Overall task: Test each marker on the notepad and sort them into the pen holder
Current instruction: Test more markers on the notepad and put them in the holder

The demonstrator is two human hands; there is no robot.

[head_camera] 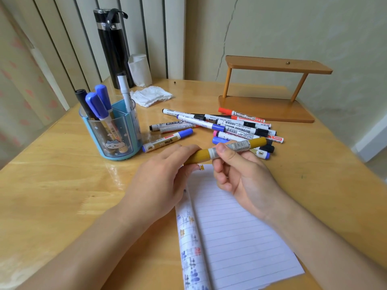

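A mustard-yellow marker (240,145) with a silver label is held level above the top of the lined notepad (236,233). My left hand (165,178) grips its yellow cap end, and my right hand (240,174) pinches the barrel between thumb and fingers. The cap sits on the marker. A pile of several markers (228,126) lies on the table just beyond my hands. A lone blue-capped marker (167,140) lies beside the blue pen holder (117,130) at left, which holds several markers in its compartments.
A black flask (113,47) and a white paper roll (139,70) stand at the back by the wall. A crumpled tissue (150,97) lies behind the holder. A small wooden shelf (270,88) stands at back right. The notepad's left margin carries coloured ink marks.
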